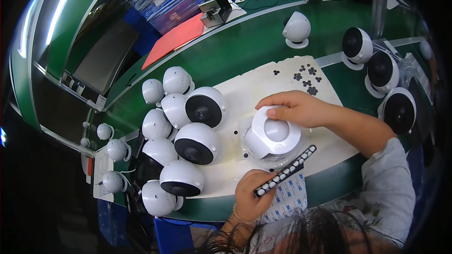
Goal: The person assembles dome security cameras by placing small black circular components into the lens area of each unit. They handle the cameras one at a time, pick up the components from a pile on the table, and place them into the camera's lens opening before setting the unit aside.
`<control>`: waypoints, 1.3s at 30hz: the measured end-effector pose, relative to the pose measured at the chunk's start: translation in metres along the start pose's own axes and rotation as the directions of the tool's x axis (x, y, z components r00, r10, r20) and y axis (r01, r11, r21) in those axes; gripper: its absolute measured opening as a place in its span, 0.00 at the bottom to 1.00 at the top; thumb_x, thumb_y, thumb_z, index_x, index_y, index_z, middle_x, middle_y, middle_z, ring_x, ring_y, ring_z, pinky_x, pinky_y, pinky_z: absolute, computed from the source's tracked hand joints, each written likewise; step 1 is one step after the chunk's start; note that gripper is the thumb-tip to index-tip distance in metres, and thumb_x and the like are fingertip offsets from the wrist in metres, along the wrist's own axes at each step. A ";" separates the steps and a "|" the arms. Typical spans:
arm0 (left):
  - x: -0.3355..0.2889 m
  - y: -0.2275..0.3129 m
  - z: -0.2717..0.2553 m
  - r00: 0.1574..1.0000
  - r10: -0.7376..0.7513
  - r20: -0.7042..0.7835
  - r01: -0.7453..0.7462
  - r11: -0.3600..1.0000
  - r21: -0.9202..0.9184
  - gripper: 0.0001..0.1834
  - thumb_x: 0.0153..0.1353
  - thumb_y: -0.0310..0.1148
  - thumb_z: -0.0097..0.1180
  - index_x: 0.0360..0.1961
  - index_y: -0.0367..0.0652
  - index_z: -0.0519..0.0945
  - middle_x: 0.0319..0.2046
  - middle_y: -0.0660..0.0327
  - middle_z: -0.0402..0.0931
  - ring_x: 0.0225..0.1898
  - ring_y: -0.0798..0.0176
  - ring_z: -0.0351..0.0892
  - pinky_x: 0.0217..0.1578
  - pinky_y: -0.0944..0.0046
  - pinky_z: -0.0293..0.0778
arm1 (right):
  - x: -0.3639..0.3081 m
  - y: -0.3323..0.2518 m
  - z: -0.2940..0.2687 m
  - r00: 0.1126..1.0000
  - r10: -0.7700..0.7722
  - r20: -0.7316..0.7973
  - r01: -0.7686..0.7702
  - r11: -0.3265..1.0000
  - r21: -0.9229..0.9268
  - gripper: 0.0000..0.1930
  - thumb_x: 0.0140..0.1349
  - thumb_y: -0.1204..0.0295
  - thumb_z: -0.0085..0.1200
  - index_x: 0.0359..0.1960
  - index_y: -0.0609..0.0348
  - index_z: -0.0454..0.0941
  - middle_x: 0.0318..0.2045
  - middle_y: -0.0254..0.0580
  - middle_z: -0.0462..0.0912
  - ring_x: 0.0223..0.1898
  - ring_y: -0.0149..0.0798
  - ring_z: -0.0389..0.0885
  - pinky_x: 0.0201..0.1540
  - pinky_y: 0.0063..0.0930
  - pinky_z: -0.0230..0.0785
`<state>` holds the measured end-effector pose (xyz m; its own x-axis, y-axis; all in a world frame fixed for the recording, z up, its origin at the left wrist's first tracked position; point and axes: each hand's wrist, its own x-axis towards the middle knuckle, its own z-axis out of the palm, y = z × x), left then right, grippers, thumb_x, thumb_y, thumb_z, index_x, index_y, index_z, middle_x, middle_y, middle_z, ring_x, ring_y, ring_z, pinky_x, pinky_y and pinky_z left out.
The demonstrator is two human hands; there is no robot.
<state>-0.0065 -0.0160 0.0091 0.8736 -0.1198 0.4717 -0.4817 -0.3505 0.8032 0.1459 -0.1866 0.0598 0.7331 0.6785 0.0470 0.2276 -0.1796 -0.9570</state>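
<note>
My right hand (299, 108) grips the ring-shaped base of a white round camera-like device (254, 143). The device rests on a cream board (233, 160), tilted so that its ring faces up. Clear film shows around its lower side. Just nearer to me, my left hand (253, 192) is closed on a narrow black strip with a row of white round pads (285, 171). Below that strip hangs a white sheet with blue print (288, 200); I cannot tell whether the two are joined. Small black dots (236, 132) lie on the board beside the device.
Several white round devices with black fronts (205, 108) crowd the board's left side. More stand at the right (398, 110), and a single one (296, 30) sits at the far side. Black dot clusters (307, 83) mark the board's far corner. A red sheet (174, 37) lies behind.
</note>
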 end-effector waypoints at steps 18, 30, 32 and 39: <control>-0.010 -0.007 0.003 0.937 -0.162 -0.309 0.126 0.983 -0.135 0.07 0.44 0.19 0.59 0.26 0.32 0.74 0.23 0.54 0.74 0.27 0.60 0.74 0.30 0.67 0.68 | -0.066 0.004 0.012 0.901 -0.434 0.016 0.422 0.866 -0.268 0.13 0.48 0.72 0.58 0.38 0.51 0.75 0.31 0.35 0.78 0.34 0.38 0.74 0.38 0.30 0.65; -0.011 -0.007 0.006 0.886 -0.294 -0.357 0.221 0.947 -0.231 0.07 0.45 0.22 0.60 0.24 0.32 0.74 0.23 0.55 0.74 0.26 0.61 0.73 0.30 0.68 0.68 | -0.066 -0.001 -0.006 0.846 -0.529 0.070 0.501 0.741 -0.447 0.12 0.47 0.76 0.58 0.36 0.53 0.77 0.32 0.36 0.77 0.37 0.40 0.74 0.40 0.31 0.64; -0.012 -0.002 0.006 0.857 -0.355 -0.374 0.292 0.932 -0.216 0.07 0.45 0.22 0.60 0.24 0.32 0.73 0.22 0.55 0.73 0.26 0.62 0.72 0.29 0.68 0.67 | -0.065 -0.005 -0.010 0.771 -0.601 0.211 0.591 0.551 -0.589 0.13 0.47 0.76 0.58 0.37 0.54 0.76 0.33 0.36 0.77 0.37 0.41 0.73 0.41 0.31 0.64; -0.010 -0.001 0.007 0.888 -0.332 -0.318 0.275 0.938 -0.210 0.07 0.45 0.22 0.60 0.23 0.33 0.73 0.22 0.56 0.73 0.25 0.63 0.72 0.28 0.68 0.67 | -0.055 -0.002 0.016 0.656 -0.755 -0.005 0.710 0.619 -0.335 0.24 0.46 0.78 0.57 0.49 0.54 0.68 0.41 0.40 0.73 0.39 0.41 0.73 0.38 0.29 0.64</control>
<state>-0.0140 -0.0213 0.0010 0.9137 0.3051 0.2683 -0.2260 -0.1670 0.9597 0.0945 -0.2122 0.0542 0.3122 0.5767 0.7550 0.8764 0.1318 -0.4631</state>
